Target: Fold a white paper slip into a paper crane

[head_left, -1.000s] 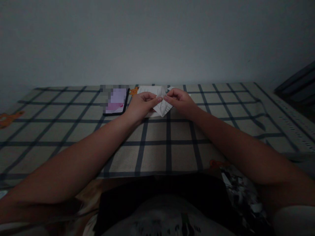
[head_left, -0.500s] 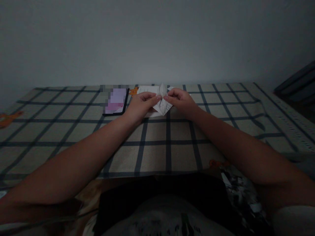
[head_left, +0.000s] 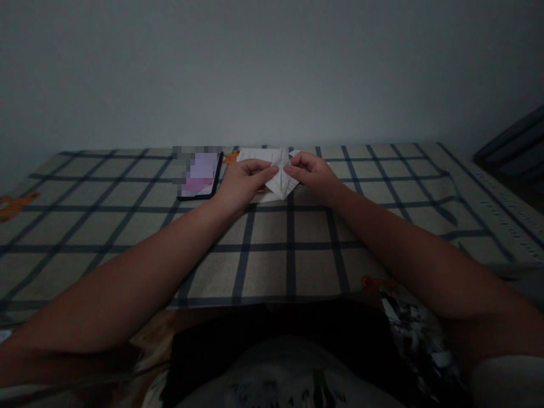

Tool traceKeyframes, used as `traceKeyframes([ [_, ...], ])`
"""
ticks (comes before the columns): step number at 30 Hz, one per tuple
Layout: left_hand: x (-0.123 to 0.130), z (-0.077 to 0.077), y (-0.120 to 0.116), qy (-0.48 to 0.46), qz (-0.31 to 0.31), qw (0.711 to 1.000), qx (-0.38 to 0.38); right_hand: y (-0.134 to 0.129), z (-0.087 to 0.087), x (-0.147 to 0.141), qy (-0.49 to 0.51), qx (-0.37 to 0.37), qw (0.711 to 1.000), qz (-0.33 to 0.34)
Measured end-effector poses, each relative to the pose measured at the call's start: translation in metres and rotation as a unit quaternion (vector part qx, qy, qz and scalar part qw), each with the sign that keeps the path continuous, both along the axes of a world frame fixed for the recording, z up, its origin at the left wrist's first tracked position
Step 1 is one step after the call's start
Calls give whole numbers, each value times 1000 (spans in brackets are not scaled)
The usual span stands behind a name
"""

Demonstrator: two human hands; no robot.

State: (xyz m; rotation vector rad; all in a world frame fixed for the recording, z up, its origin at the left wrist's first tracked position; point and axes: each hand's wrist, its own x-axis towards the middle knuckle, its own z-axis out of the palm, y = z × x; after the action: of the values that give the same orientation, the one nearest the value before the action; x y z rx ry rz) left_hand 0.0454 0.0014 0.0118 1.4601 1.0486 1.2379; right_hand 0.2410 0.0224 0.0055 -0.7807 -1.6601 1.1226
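Between my two hands is a folded piece of white paper [head_left: 281,184], with a pointed lower corner and a crease down its middle. Faint printed lines show on its right side. My left hand [head_left: 249,177] pinches its left side between thumb and fingers. On the other side, my right hand [head_left: 312,171] grips it the same way, thumb close to the central crease. Under and behind my left hand lies more white paper [head_left: 257,153] on the table; how far it reaches beneath the folded piece is hidden.
A phone [head_left: 199,175] with a dark edge and a lit, blurred screen lies left of my left hand. The checked tablecloth [head_left: 267,260] covers the table, which meets a plain wall [head_left: 272,73] at the back. A dark striped object [head_left: 516,147] stands at the far right.
The folded paper's upper middle part looks flatter and narrower now, its two sides drawn closer at the crease. Both hands stay in nearly the same place.
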Motion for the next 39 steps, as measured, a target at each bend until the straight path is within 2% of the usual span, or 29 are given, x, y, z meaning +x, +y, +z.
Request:
traceKeyframes([
  [6,0,2,-2,2,2,1000,-9,0,0,0,-18,5,999,37],
  [21,0,-4,3,-1,-13,1000,-11,4,-3,1,-22,32,999,4],
  [27,-2,-3,2,6,-26,1000,1,3,-2,0,-17,29,999,27],
  [32,-1,1,1,12,-30,999,2,4,-2,1,-20,39,999,4],
  [39,1,-1,1,14,-60,998,-13,7,-6,2,-19,30,999,-24],
])
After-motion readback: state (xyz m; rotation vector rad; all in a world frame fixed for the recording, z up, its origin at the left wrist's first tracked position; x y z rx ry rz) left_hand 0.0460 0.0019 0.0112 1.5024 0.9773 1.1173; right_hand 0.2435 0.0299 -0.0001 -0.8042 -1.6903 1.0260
